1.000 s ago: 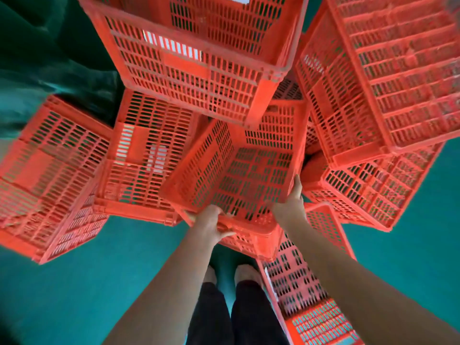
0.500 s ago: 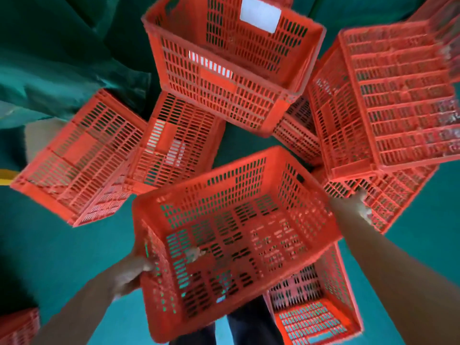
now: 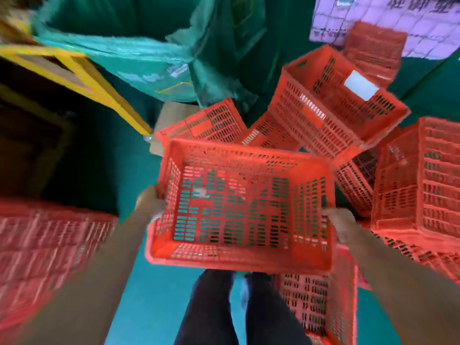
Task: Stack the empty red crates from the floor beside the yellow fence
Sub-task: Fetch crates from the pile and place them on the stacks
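1. An empty crate [image 3: 242, 207] is held at centre frame, above the floor [image 3: 154, 295].
2. Its left wall is gripped by the left hand [image 3: 149, 204], its right wall by the right hand [image 3: 339, 226].
3. A fence [image 3: 82, 75] is seen at 10 o'clock.

Both bare arms are stretched forward and down. The left hand [image 3: 149, 204] is clamped on the left rim of a red crate [image 3: 239, 257], the right hand [image 3: 339, 226] on its right rim.

Head-worn wide-angle view, looking steeply down, close over held crate [image 3: 244, 207]
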